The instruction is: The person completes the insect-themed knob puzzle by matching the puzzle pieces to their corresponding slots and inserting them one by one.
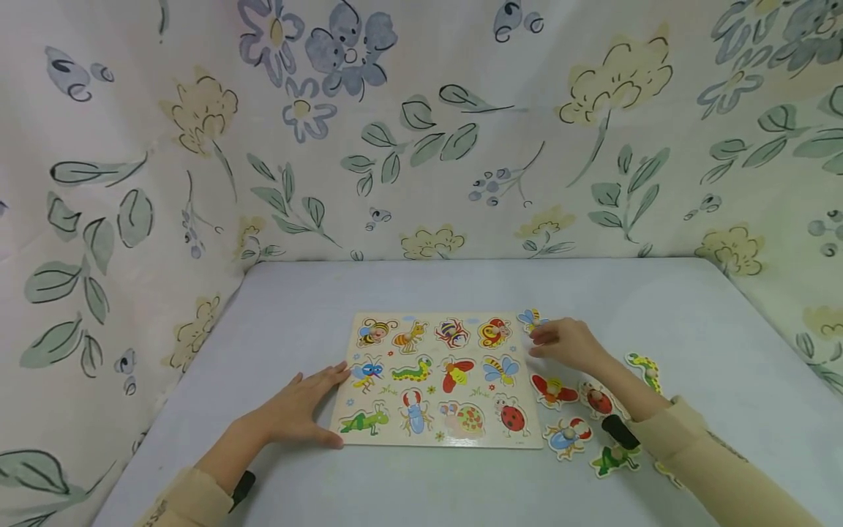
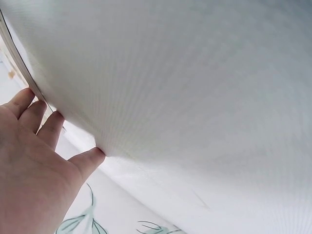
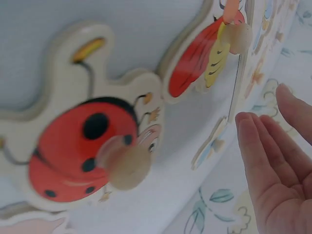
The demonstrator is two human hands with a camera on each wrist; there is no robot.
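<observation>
A wooden insect puzzle board (image 1: 448, 442) lies flat on the table, its bright pictures in rows. My left hand (image 1: 290, 412) rests at its left side, fingers stretched to the edge and thumb spread at the near corner. The left wrist view shows those fingertips touching the edge. My right hand (image 1: 573, 345) hovers past the board's far right corner, beside a blue-winged bee piece (image 1: 529, 318). In the right wrist view its fingers look fairly straight, with a gap between them and that piece, and hold nothing visible.
Several knobbed pieces lie right of the board: a red-winged insect (image 1: 555, 391), a ladybug (image 1: 596, 401), a blue beetle (image 1: 568, 438), a grasshopper (image 1: 612, 460) and a caterpillar (image 1: 645, 369). My right forearm partly covers others. A flowered curtain (image 1: 421, 146) hangs behind the table.
</observation>
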